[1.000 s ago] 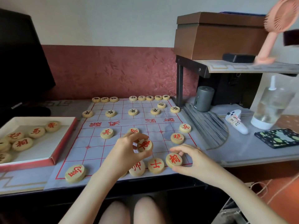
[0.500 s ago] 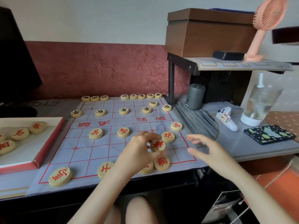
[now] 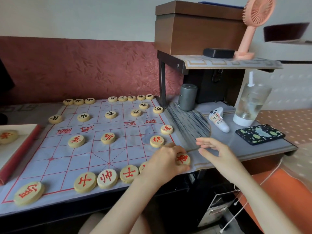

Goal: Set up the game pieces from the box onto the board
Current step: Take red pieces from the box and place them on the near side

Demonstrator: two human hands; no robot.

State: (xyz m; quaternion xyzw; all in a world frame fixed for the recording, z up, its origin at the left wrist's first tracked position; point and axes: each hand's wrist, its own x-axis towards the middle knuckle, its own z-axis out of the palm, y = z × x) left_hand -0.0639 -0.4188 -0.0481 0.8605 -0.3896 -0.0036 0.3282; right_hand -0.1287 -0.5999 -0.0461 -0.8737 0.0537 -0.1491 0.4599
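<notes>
A cloth game board (image 3: 55, 156) with red grid lines lies on the desk. Black-lettered wooden discs (image 3: 110, 114) stand along its far rows. Red-lettered discs (image 3: 107, 178) line the near edge and middle rows. My left hand (image 3: 164, 163) grips a red-lettered disc (image 3: 183, 159) at the board's near right corner and covers part of another disc behind it. My right hand (image 3: 215, 153) hovers just right of it, fingers spread and holding nothing. The red-rimmed box (image 3: 20, 149) at the far left holds one visible red piece (image 3: 7, 136).
To the right of the board lie a folding fan (image 3: 187, 125), a grey cylinder (image 3: 187, 97), a white gadget (image 3: 218, 121), a spray bottle (image 3: 249, 105) and a patterned phone (image 3: 260, 133). A shelf above carries a brown box (image 3: 197, 29) and a pink handheld fan (image 3: 253, 24).
My left hand has carried the red disc from the board's middle right and down to the near right corner. My right hand let go of a bottom-row disc and drew away to the right.
</notes>
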